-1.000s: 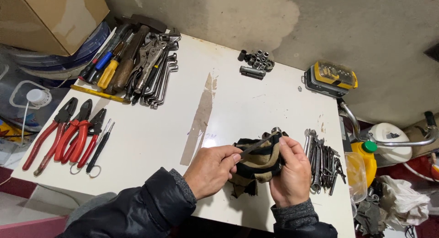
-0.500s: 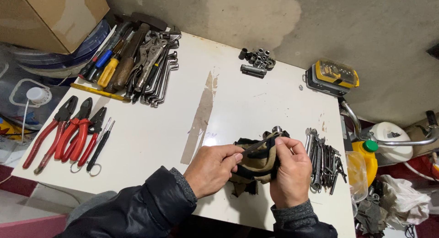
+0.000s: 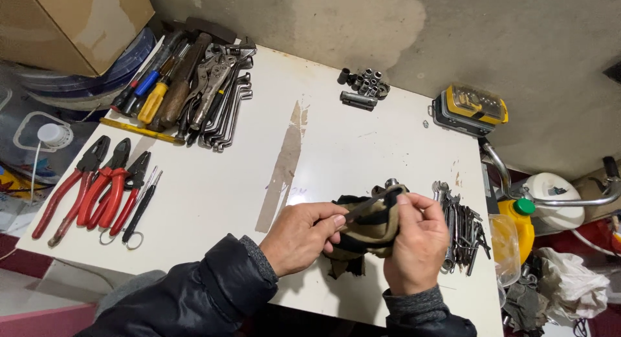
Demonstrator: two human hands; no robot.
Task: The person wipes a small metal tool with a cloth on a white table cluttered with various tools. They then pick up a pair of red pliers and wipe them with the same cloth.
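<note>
Over the near edge of the white table (image 3: 213, 188), my left hand (image 3: 301, 237) pinches one end of a thin dark metal tool (image 3: 365, 204). My right hand (image 3: 417, 243) grips a black and tan rag (image 3: 365, 237) wrapped around the tool's other end, where a round metal head (image 3: 391, 182) pokes out. The rag hangs down between both hands. Just right of my right hand lies a row of several wrenches (image 3: 462, 230).
Red-handled pliers (image 3: 97, 188) lie at the left edge. Screwdrivers, locking pliers and bent wrenches (image 3: 187, 91) are piled at the back left. Loose sockets (image 3: 362, 88) sit at the back, a yellow bit case (image 3: 472, 110) at the back right. A cardboard box (image 3: 71, 20) stands top left.
Both hands stay in place with the rag. My right hand's fingers have shifted slightly along the tool over the rag.
</note>
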